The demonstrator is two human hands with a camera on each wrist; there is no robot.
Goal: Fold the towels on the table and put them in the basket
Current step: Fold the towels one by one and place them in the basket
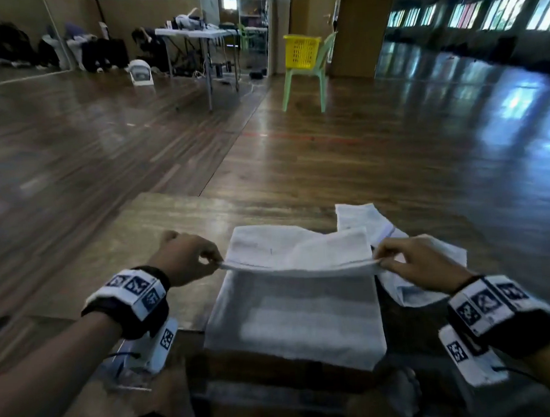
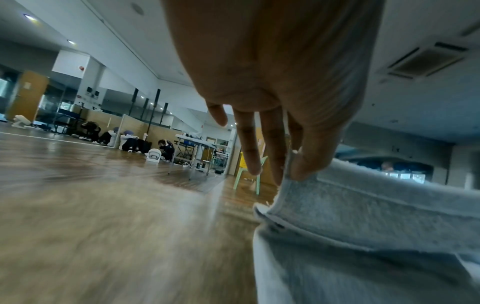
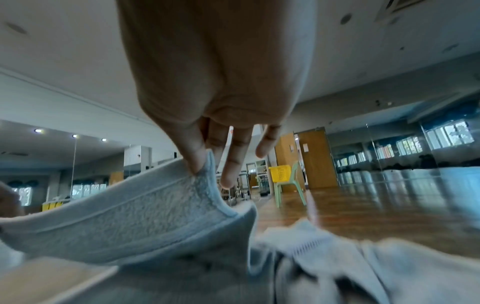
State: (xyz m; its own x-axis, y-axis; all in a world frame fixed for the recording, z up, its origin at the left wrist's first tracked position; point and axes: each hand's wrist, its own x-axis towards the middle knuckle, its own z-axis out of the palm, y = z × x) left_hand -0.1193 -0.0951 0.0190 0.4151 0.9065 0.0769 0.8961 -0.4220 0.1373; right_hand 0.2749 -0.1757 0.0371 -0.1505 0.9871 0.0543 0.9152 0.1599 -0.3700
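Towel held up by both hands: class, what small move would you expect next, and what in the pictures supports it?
Probably carry the pinched edge away from the body and lay it down to finish the fold. The left hand and right hand each pinch a corner of the towel, its edge taut and raised while the rest lies on the table.

Two white towels (image 1: 293,320) lie on the wooden table (image 1: 158,222).

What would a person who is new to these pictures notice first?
First, the white towel stretched between the left hand and the right hand at the near table edge, each hand pinching one corner. Next, the yellow basket on a green chair far across the wooden floor. Another towel lies rumpled to the right.
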